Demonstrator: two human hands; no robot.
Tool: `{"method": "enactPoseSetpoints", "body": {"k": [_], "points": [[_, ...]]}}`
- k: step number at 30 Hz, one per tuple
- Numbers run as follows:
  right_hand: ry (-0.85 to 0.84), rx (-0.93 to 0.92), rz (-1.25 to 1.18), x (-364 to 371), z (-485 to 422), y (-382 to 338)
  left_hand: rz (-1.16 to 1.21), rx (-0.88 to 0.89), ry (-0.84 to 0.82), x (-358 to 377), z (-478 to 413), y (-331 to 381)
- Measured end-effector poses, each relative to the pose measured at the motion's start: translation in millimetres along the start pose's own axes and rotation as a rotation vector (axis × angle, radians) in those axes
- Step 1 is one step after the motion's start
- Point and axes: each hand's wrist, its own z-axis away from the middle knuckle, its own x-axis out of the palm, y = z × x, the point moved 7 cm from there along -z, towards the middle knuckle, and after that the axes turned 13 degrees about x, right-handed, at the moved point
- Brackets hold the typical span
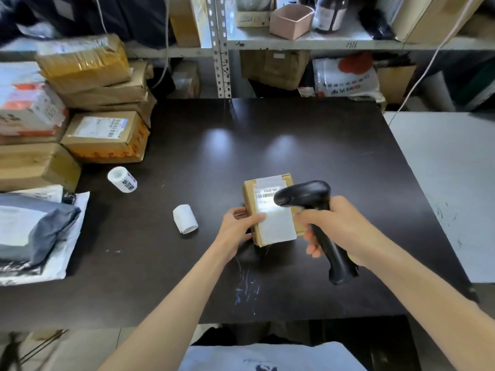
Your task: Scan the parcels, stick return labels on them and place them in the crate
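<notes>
Found small cardboard parcel [270, 210] at centre-front of bench [294, 135], long axis running away from the body. Noted left grip [241, 223] pinching its near-left edge, thumb on top; right grip [332, 226] wrapped round barcode scanner [308, 194] handle, head just above the lit label. Logged label rolls [185, 219] leftward, nearer the left grip, bare bench between. Saw no crate.

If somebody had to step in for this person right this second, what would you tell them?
Left hand grips the small cardboard parcel by its left edge.
Right hand holds the barcode scanner, its light on the parcel's shipping label.
Two label rolls lie on the black table to the left; more parcels are piled at its left edge.
Done: scan under way. Left: return label, crating, then the pile. No crate in view.
</notes>
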Motion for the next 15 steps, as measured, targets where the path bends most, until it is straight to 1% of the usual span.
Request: {"method": "enactPoseSetpoints", "body": {"k": [15], "points": [[0.025, -0.017, -0.032, 2.8, 7.0, -6.6, -0.024, -0.025, -0.033, -1.4, -2.5, -1.9]]}}
